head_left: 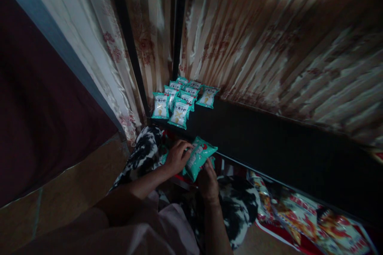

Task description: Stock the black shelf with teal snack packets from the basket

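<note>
Both hands, left hand [177, 156] and right hand [207, 181], clamping one teal snack packet [199, 156]; about eight matching packets [179, 99] lying at ledge [254, 135] left corner; print unreadable.

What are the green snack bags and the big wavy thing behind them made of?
The teal snack packet held by the left hand and right hand, like the packets on the dark ledge, looks like thin glossy plastic film: puffy, printed, with crimped edges. The curtain looks like satiny woven cloth: it hangs in soft folds with a sheen and a floral pattern.
</note>
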`<control>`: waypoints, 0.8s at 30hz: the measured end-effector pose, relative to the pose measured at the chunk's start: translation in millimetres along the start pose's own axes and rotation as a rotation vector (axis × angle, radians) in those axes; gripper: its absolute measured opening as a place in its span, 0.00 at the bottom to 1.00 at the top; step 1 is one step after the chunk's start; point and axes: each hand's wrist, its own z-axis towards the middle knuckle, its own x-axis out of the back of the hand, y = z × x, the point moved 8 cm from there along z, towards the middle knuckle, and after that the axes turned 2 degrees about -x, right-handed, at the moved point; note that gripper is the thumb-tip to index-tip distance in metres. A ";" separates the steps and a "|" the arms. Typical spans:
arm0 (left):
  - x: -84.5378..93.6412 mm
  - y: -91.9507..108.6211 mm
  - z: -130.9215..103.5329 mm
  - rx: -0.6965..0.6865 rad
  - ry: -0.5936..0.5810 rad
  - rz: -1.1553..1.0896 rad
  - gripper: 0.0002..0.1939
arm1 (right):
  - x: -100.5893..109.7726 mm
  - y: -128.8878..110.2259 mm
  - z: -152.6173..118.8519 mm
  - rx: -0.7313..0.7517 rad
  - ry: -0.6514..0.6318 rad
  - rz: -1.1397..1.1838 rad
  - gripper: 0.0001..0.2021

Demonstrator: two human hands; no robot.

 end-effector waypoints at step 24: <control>-25.7 -29.8 -6.8 0.360 -0.406 -0.353 0.25 | -9.3 -16.2 -9.8 0.048 0.049 -0.066 0.44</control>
